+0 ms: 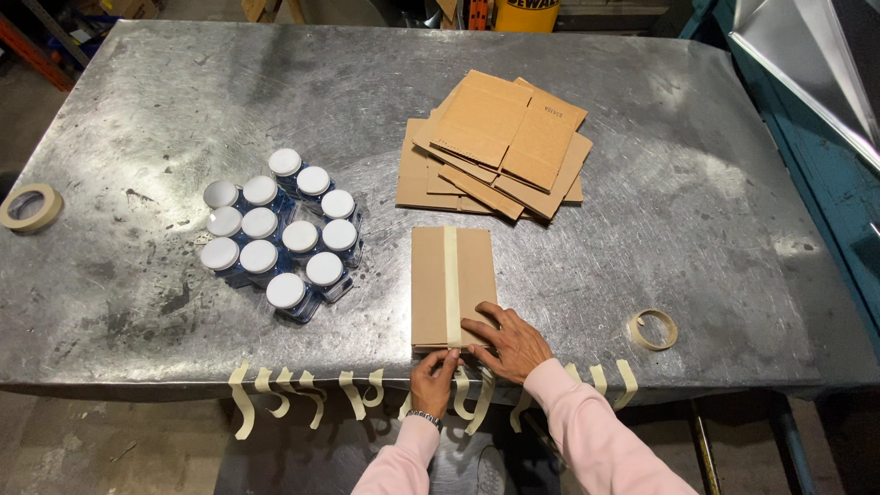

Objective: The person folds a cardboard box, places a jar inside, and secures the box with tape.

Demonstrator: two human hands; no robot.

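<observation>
You have one flat brown cardboard box in front of you at the near edge of the metal table, with a single strip of pale masking tape running down its middle, top to bottom. Your right hand lies spread flat on the box's near right corner, fingers apart, pressing down and gripping nothing. Your left hand sits just beside it at the near end of the tape strip, fingertips pinched together on the tape where it meets the table edge. Both sleeves are pink.

To your left stand twelve small clear jars with white lids, packed close together in a cluster. Farther back, to the right of the jars, lies one loose, fanned pile of flattened cardboard boxes; the exact number in it cannot be counted. There are two rolls of masking tape: one far left, one near your right arm. About ten short cut tape strips hang from the near table edge, some hidden by your arms.

The table is scuffed, dull grey sheet metal, with bare concrete floor below and a teal metal frame at the right.
</observation>
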